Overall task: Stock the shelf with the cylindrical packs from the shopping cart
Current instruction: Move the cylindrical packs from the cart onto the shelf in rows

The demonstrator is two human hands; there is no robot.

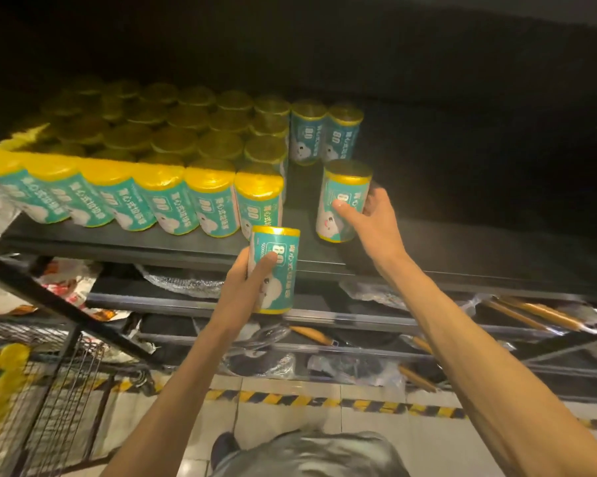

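Head view, right grip: the right hand (369, 215) wraps a teal cylindrical pack with a yellow cap (343, 201), thumb across the label and fingers curled behind it; the pack stands upright on the dark top shelf (187, 242), right of centre in the frame.
Left grip: the left hand (247, 287) clasps a second teal and yellow pack (274, 266) round its lower half, held upright in front of the shelf edge at centre frame, not resting on the shelf.
Stocked rows: many matching yellow-capped packs (152, 149) fill the shelf from upper left to centre; two more stand just behind the right-hand pack.
Shopping cart: the black wire cart (49, 390) sits at lower left, with yellow pack tops (1, 373) showing inside.
Lower shelves: plastic-wrapped goods (359, 366) lie below.
Floor: pale tiles with a yellow and black striped tape (324, 402).
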